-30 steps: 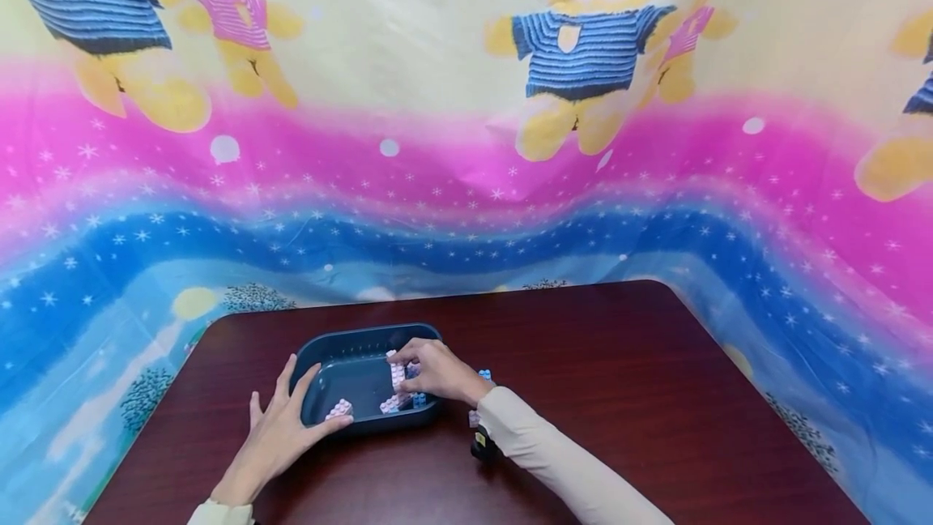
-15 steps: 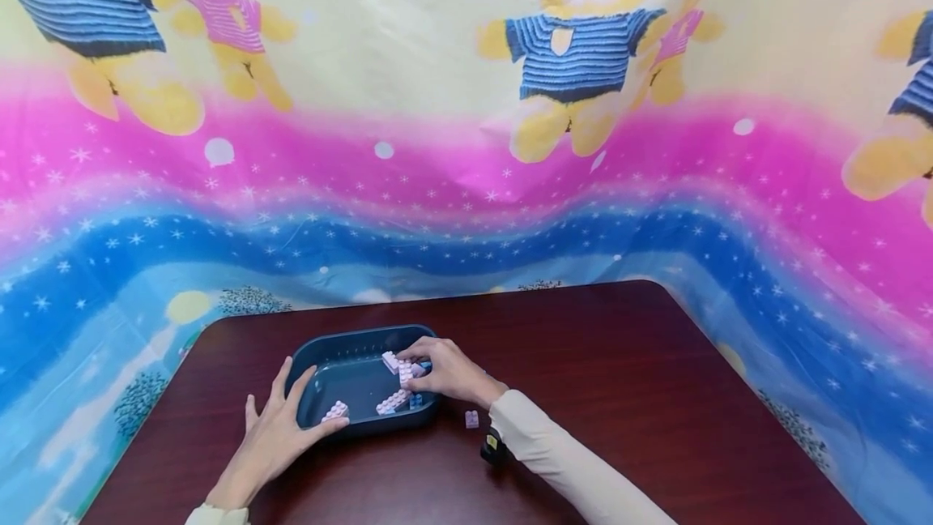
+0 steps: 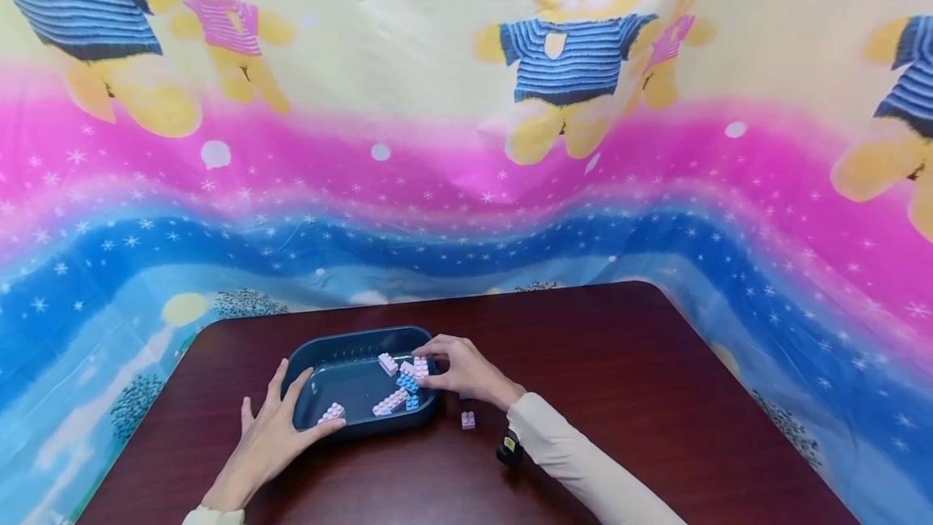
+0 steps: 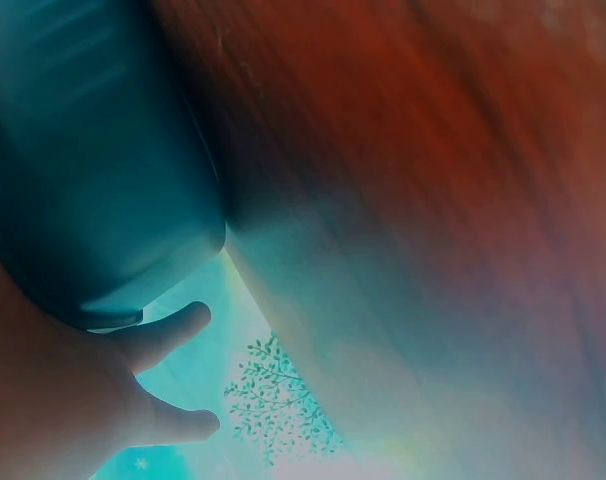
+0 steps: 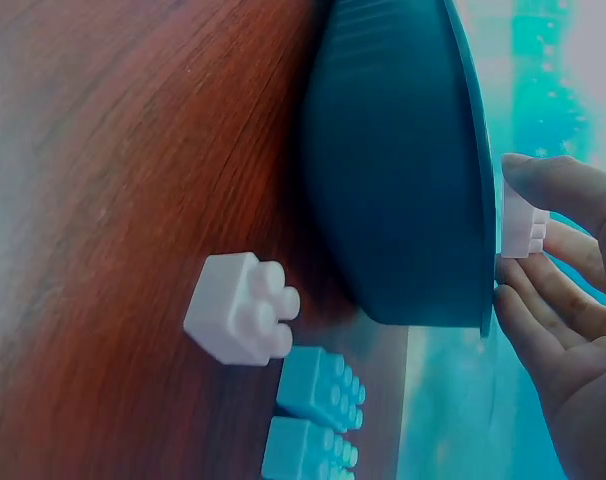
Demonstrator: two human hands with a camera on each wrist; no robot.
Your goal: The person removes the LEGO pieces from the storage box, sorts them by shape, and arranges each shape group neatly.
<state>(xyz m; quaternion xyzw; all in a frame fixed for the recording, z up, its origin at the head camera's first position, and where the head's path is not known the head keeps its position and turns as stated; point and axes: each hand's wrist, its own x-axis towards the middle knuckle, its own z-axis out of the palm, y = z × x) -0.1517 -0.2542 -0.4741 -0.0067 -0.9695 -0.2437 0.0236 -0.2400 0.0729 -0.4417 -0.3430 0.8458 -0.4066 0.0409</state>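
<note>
A dark blue-green tray [image 3: 342,383] holds several pink and blue toy building blocks. My left hand [image 3: 266,444] rests against its left end, thumb along the near rim and fingers spread and fairly straight at the side. Over the tray's right rim, my right hand [image 3: 466,371] pinches a pink building block [image 3: 420,366] between thumb and fingers; the right wrist view shows this pale block [image 5: 520,225] with its studs towards the palm. Blue blocks [image 3: 406,382] lie just below it in the tray. One pink block [image 3: 334,411] sits by the left thumb.
On the table [image 3: 583,363], right of the tray, stands a small pink block [image 3: 468,420]. Two blue blocks [image 5: 321,385] are beside it in the right wrist view. A printed bear curtain [image 3: 437,185] hangs behind the table.
My right hand has moved right, from over the tray's blocks to its right rim, with a pink block in its fingers. Blue blocks now show beneath. The left hand keeps its place.
</note>
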